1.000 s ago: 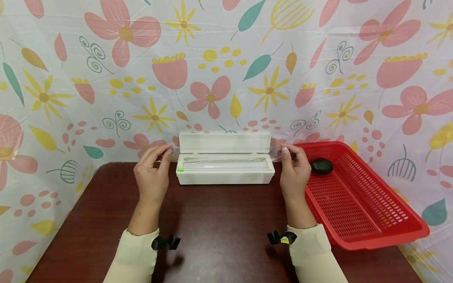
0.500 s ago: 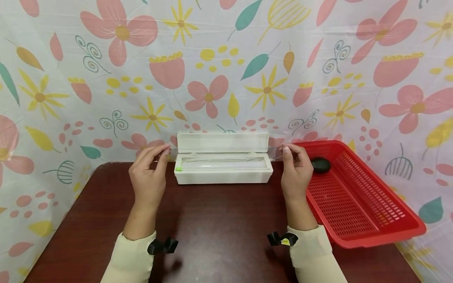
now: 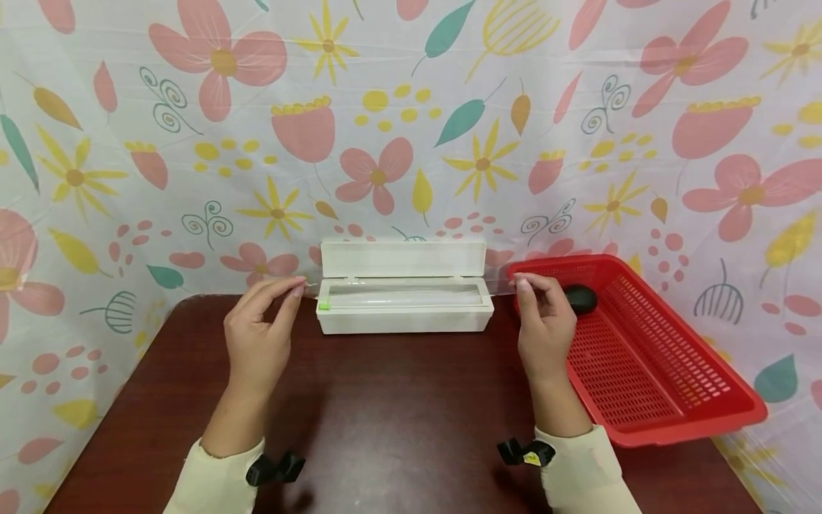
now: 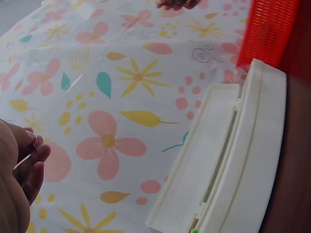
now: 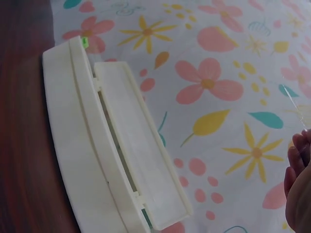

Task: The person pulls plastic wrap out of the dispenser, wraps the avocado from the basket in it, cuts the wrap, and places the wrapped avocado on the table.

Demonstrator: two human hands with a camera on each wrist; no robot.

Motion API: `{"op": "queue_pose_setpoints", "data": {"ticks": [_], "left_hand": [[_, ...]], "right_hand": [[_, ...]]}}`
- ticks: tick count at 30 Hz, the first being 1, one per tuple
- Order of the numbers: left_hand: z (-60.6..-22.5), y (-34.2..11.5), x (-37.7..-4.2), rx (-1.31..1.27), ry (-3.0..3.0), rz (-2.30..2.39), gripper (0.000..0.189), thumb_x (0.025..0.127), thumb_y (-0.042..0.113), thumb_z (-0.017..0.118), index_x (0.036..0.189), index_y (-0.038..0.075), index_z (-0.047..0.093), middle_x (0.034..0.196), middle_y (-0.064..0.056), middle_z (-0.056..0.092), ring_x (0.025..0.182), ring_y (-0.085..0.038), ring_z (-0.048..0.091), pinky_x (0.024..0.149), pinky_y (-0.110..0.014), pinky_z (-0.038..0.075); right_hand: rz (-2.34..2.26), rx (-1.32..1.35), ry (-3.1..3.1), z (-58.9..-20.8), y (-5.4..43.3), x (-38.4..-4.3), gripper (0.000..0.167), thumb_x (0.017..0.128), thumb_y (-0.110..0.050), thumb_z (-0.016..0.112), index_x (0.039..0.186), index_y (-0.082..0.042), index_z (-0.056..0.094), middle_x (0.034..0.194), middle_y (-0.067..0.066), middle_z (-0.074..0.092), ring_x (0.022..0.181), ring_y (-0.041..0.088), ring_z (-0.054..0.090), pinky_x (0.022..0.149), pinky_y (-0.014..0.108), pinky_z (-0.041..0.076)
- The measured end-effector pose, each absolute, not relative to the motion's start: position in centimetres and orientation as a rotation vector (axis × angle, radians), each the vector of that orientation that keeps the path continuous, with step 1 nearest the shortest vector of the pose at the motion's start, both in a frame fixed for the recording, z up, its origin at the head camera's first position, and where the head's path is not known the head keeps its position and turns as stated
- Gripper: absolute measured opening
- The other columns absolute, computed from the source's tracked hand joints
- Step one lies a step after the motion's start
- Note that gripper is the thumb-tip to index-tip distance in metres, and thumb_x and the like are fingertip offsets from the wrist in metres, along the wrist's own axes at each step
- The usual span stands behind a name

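A clear sheet of cling film (image 3: 502, 283) stretches across the white dispenser box (image 3: 406, 321), whose lid (image 3: 403, 260) stands raised at the back. My left hand (image 3: 260, 339) pinches the film's left end between thumb and fingers, just left of the box. At the other end, my right hand (image 3: 546, 335) pinches the film beside the red basket. A pale roll (image 3: 404, 296) shows through the box's opening, with a green slider (image 3: 324, 303) at its left end. The film is hard to make out where it crosses the box.
A red plastic basket (image 3: 690, 428) stands on the right of the dark wooden table (image 3: 398, 414), with a dark green, smooth oval object (image 3: 581, 299) inside. A floral cloth (image 3: 379, 86) hangs directly behind the box.
Both hands have moved slightly apart and a little lower and nearer, bringing the film down closer to the box. Box and basket have stayed in place.
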State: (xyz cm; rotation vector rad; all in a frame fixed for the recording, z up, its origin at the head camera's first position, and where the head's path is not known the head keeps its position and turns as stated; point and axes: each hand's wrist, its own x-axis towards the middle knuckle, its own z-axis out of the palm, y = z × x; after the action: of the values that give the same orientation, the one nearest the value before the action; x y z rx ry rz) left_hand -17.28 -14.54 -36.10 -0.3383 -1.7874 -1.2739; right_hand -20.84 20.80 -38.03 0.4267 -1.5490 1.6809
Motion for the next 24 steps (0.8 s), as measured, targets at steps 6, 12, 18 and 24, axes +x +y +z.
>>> {"op": "queue_pose_setpoints", "data": {"ticks": [6, 12, 18, 24], "left_hand": [[-36.3, -15.2, -16.1, -0.382, -1.855, -1.203, 0.022, 0.086, -0.003, 0.076, 0.103, 0.009, 0.080, 0.093, -0.007, 0.075, 0.092, 0.002, 0.064, 0.085, -0.015, 0.048], [-36.2, -15.6, -14.9, -0.455, -1.869, -1.151, 0.026, 0.082, -0.008, 0.077, 0.102, 0.008, 0.080, 0.092, -0.007, 0.075, 0.088, 0.002, 0.064, 0.080, -0.011, 0.047], [-36.1, -16.0, -13.5, -0.515, -1.906, -1.098, 0.027, 0.082, -0.008, 0.077, 0.103, 0.008, 0.080, 0.091, -0.006, 0.075, 0.087, 0.001, 0.065, 0.080, -0.009, 0.047], [-36.4, -16.4, -12.4, -0.569, -1.931, -1.082, 0.029, 0.080, -0.011, 0.077, 0.101, 0.008, 0.080, 0.091, -0.004, 0.075, 0.085, 0.000, 0.065, 0.078, -0.008, 0.047]], "right_hand": [[1.634, 0.443, -1.641, -37.8, 21.3, -19.5, 0.017, 0.096, 0.008, 0.060, 0.109, 0.018, 0.065, 0.101, 0.004, 0.071, 0.097, 0.018, 0.067, 0.090, 0.019, 0.054], [1.578, 0.466, -1.706, -38.0, 21.7, -18.4, 0.015, 0.095, 0.011, 0.060, 0.108, 0.017, 0.065, 0.102, 0.003, 0.069, 0.098, 0.014, 0.067, 0.092, 0.018, 0.054], [1.508, 0.475, -1.757, -38.1, 22.2, -17.2, 0.015, 0.093, 0.014, 0.059, 0.106, 0.016, 0.066, 0.101, 0.001, 0.069, 0.097, 0.012, 0.066, 0.091, 0.017, 0.053], [1.465, 0.491, -1.804, -38.5, 22.7, -16.0, 0.016, 0.091, 0.018, 0.059, 0.104, 0.015, 0.067, 0.101, 0.000, 0.069, 0.098, 0.011, 0.065, 0.090, 0.016, 0.051]]}}
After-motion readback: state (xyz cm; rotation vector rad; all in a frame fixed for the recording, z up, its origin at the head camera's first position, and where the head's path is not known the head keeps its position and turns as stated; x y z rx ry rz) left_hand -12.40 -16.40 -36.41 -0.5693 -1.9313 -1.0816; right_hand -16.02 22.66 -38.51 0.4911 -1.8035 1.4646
